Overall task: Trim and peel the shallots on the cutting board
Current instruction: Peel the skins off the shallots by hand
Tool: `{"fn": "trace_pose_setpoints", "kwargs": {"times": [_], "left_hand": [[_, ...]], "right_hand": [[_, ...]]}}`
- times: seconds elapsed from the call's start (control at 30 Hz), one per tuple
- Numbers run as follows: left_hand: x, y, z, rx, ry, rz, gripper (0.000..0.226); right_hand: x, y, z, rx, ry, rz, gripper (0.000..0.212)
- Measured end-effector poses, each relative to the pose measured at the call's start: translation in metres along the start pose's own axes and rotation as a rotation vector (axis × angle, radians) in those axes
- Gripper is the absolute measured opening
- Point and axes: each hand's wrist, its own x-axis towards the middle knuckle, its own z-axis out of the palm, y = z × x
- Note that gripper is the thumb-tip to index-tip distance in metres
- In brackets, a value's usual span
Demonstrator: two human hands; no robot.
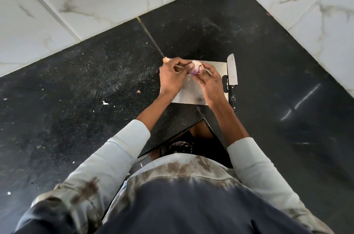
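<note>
Two sleeves (122, 147), pale and stained, reached forward from the person's dark shirt (191, 205) over a black speckled bench (76, 99). Beyond the shirt the bench edge made an inner corner, with a dark gap below it.

Both hands met above the cutting board (187, 96), a pale metallic sheet lying flat on the bench. The left hand (172, 76) had its fingers curled, the thumb and fingertips pinching at the near left side of a shallot (195, 68). The right hand (208, 82) gripped the same shallot from the right, its thumb pressed on top and its fingers curled beneath. The shallot sat between the two hands over the far half of the board; it looked pale on top and purple lower down. Whether it touched the board could not be told.

A scrap of peel (165, 59) showed just past the left hand's knuckles, near the board's far left corner. Smaller bits of skin (138, 91) lay scattered on the bench left of the board.

A knife (232, 78) lay along the board's right edge, blade pointing away, dark handle toward the person, neither hand touching it.

Farthest off, white marbled wall tiles (95, 4) rose behind the bench on the left and right, meeting in a corner.
</note>
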Motion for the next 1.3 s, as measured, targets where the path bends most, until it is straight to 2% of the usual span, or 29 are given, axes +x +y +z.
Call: {"fn": "trace_pose_setpoints", "kwargs": {"times": [0.13,0.23,0.4,1.0,1.3], "left_hand": [[-0.003,0.002,0.001,0.023,0.011,0.032,0.014],[-0.007,0.008,0.001,0.099,0.028,0.117,0.012],[-0.014,0.016,0.007,0.246,0.073,0.194,0.012],[-0.012,0.010,0.019,0.266,0.091,0.092,0.008],[-0.006,0.006,0.014,0.107,0.103,-0.014,0.014]], "right_hand": [[-0.002,-0.003,-0.002,-0.013,-0.001,-0.026,0.038],[0.000,-0.002,-0.004,-0.029,-0.003,-0.041,0.026],[0.000,0.001,-0.003,-0.060,0.038,-0.036,0.028],[-0.001,0.006,-0.010,-0.119,0.082,-0.016,0.032],[0.002,0.001,-0.006,0.009,0.023,0.060,0.031]]}}
